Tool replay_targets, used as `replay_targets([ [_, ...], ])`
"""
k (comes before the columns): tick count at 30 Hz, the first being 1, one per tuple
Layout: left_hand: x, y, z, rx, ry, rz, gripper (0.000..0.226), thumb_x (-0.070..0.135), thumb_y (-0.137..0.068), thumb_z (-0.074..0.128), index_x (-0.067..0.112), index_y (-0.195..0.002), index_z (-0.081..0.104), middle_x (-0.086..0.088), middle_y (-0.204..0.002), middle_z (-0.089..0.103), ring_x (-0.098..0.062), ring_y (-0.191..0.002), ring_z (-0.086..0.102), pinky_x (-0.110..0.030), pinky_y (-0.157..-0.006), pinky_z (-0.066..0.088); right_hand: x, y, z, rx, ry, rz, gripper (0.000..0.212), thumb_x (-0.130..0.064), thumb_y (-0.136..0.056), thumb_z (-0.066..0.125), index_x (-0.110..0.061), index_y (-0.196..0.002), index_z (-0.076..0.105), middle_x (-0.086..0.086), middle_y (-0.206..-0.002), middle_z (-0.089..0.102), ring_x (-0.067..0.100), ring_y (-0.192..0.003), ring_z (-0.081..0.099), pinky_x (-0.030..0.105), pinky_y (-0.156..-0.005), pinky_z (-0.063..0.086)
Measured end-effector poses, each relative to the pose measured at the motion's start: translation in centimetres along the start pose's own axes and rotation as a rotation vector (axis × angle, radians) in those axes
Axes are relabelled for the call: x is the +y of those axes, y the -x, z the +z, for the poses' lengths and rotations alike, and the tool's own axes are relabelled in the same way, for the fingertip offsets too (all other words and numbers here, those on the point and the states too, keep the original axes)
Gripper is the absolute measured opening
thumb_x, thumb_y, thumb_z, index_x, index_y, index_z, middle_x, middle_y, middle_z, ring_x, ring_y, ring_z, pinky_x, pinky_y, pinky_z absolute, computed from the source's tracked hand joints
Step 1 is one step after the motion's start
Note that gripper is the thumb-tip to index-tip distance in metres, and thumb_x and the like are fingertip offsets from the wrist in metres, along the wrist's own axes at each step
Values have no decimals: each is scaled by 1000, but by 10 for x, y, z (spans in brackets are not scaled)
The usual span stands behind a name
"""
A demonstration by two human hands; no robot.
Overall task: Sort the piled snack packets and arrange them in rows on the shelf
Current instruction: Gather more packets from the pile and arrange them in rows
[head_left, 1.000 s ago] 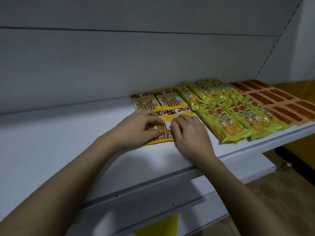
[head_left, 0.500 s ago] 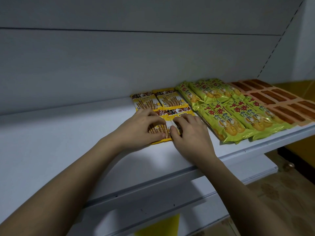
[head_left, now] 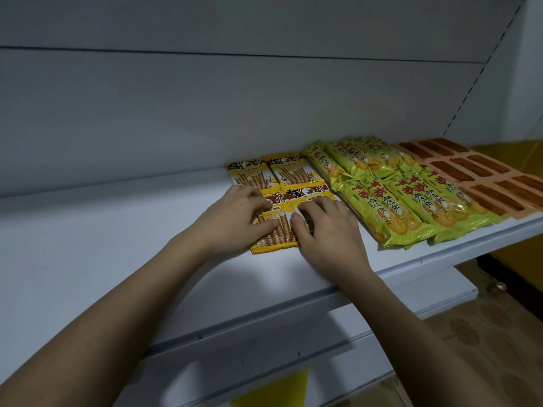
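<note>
Four yellow wafer-roll packets lie flat on the white shelf [head_left: 123,259] in two rows. The back pair [head_left: 296,171] rests against the rear wall. My left hand [head_left: 232,223] lies on the front left packet [head_left: 274,239] and pinches it between curled fingers and thumb. My right hand [head_left: 329,233] covers most of the front right packet [head_left: 311,196], with bent fingers and thumb pinching its left part. The two front packets touch side by side and meet the back pair.
Right of the yellow packets lie rows of green packets [head_left: 411,198], then flat orange packets [head_left: 482,183] at the shelf's right end. The shelf's front lip [head_left: 440,259] runs below them. A lower white shelf [head_left: 382,312] and patterned floor [head_left: 484,333] show underneath.
Both hands have slid the two front yellow packets back towards the rear pair, closing the gap. My fingers have shifted slightly on the packets.
</note>
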State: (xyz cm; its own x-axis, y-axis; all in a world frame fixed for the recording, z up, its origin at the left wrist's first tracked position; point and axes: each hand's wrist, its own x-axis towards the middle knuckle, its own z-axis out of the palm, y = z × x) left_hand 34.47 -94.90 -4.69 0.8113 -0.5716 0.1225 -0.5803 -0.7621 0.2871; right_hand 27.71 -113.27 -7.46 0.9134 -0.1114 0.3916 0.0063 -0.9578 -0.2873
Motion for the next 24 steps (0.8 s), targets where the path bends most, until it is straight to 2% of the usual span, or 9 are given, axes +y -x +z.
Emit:
replay_targets([
  [4,-1,1,2,-23,17,-25,50,59,-95,50,28,-135,55,0,-147,43,-20,-137,29,-38,-112,31,0,0,0,8,11,-8,35,-44,-101,42,-22,-119,63,0,-123,57,21,-115,47,40,-94,35],
  [6,-1,2,2,4,95,-6,36,55,-97,49,28,-119,60,9,-122,56,-16,-121,39,-32,-96,39,0,0,1,13,14,-13,35,-44,-101,41,-22,-117,63,0,-122,57,22,-113,47,40,-93,35],
  [8,0,1,4,61,192,26,21,44,-102,48,26,-102,60,17,-93,57,-12,-96,50,-22,-72,37,1,0,1,14,10,-16,38,-45,-100,38,-21,-116,63,0,-121,57,22,-112,47,40,-92,36],
  [10,-2,0,5,93,187,50,16,33,-104,48,23,-102,61,12,-91,60,-12,-86,52,-18,-63,33,0,0,1,14,10,-15,42,-47,-99,34,-22,-116,63,-1,-120,57,22,-111,47,40,-92,36],
  [12,-5,-2,7,99,163,42,15,28,-103,51,22,-110,62,3,-104,64,-13,-91,51,-22,-67,35,0,0,1,12,13,-13,44,-48,-98,33,-22,-115,63,-1,-119,57,22,-111,47,40,-91,36],
  [15,-7,-3,10,100,153,-8,24,30,-102,53,20,-122,61,-2,-119,58,-18,-107,51,-29,-84,40,0,0,1,6,13,-11,45,-48,-98,32,-22,-116,64,-1,-121,57,22,-112,47,41,-92,36],
  [20,-5,-2,9,208,-42,27,28,32,-102,52,21,-125,63,-3,-126,53,-23,-118,44,-33,-94,38,1,0,1,-5,9,-6,40,-46,-103,35,-24,-120,63,-2,-125,56,20,-116,45,40,-96,34],
  [22,-3,0,2,208,-106,101,32,42,-101,50,25,-122,66,0,-128,55,-22,-119,46,-38,-93,42,1,-1,1,-5,7,-7,44,-48,-102,31,-24,-120,63,-2,-125,56,20,-116,45,40,-96,34],
  [24,3,2,-3,58,-75,144,53,62,-92,39,30,-126,65,5,-131,56,-18,-122,47,-41,-98,44,1,-1,1,-4,0,-5,49,-50,-100,26,-25,-120,63,-2,-124,56,20,-116,44,40,-96,33],
])
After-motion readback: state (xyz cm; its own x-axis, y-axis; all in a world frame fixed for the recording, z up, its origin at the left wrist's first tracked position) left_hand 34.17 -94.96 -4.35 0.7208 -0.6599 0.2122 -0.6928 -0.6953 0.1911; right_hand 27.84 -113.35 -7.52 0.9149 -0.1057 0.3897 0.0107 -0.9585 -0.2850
